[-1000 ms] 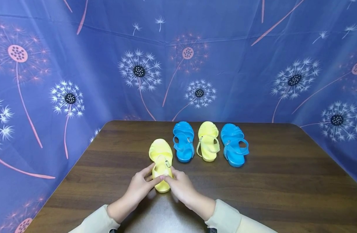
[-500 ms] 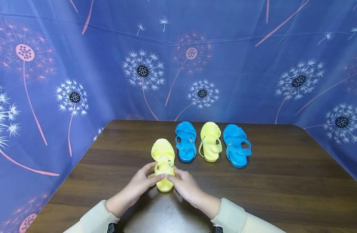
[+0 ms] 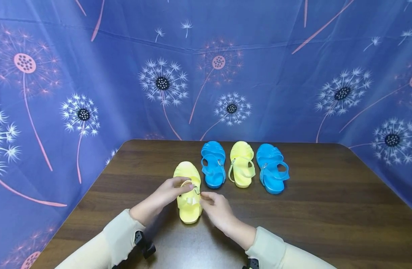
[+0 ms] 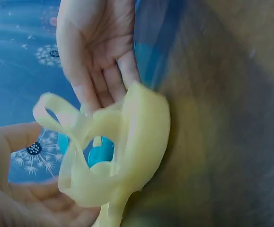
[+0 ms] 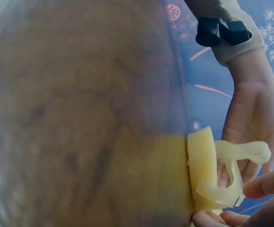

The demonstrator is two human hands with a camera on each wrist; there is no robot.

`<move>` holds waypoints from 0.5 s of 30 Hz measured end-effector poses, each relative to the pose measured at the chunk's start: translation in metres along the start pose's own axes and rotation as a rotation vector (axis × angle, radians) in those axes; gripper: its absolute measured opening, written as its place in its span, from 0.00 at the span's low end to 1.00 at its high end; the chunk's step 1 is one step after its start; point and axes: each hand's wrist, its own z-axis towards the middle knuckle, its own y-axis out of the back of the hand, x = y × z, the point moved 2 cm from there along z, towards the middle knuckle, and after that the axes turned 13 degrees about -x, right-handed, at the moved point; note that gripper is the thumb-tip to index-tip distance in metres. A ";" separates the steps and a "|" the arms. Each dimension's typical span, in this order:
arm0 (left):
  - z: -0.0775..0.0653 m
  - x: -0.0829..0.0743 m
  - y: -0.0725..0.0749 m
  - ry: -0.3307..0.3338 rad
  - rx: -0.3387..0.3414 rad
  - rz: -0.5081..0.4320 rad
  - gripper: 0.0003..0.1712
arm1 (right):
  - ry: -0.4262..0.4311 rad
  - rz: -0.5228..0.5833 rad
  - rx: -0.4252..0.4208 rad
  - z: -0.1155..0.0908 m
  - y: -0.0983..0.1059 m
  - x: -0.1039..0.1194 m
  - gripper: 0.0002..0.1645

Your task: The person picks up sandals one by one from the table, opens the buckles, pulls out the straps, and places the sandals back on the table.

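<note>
A yellow child's sandal [image 3: 189, 215] lies on the table, toe away from me, between both hands. My left hand [image 3: 169, 192] reaches over its left side, thumb and fingers curved round the straps near the buckle [image 3: 196, 190]. In the left wrist view, that thumb is right by the strap loop [image 4: 51, 113], fingers partly hidden behind the sandal. My right hand [image 3: 217, 211] holds the sandal's right side, thumb and fingertips at its edge. The right wrist view shows the right thumb [image 5: 260, 185] close to the strap [image 5: 231, 182], which stands up from the sole.
Behind and to the right stand a blue sandal [image 3: 213, 175], another yellow sandal [image 3: 241, 179] and a second blue sandal [image 3: 272, 185], in a row. The brown wooden table [image 3: 327, 224] ends at a blue dandelion-print cloth [image 3: 276, 93].
My left hand has moved up from the heel to the straps near the buckle. The heel strap has shifted, baring the heel insole. My right thumb has drawn back to the sandal's right edge.
</note>
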 end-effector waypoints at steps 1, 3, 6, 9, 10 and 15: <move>0.004 0.000 -0.001 -0.014 0.025 -0.003 0.28 | 0.000 0.003 -0.013 0.001 0.000 -0.002 0.23; 0.010 -0.001 -0.005 -0.036 0.082 0.004 0.25 | -0.010 0.013 -0.031 0.003 0.000 -0.003 0.20; 0.017 -0.002 -0.009 -0.055 0.158 0.032 0.22 | -0.058 0.065 -0.011 0.005 0.000 -0.003 0.18; 0.023 -0.001 -0.012 -0.055 0.199 0.052 0.19 | -0.113 0.110 0.025 0.006 0.000 -0.001 0.17; 0.025 -0.001 -0.012 -0.062 0.212 0.050 0.19 | -0.130 0.120 0.033 0.006 0.000 -0.001 0.17; 0.031 0.000 -0.011 -0.111 0.258 0.055 0.15 | -0.160 0.120 0.028 0.008 -0.001 -0.002 0.14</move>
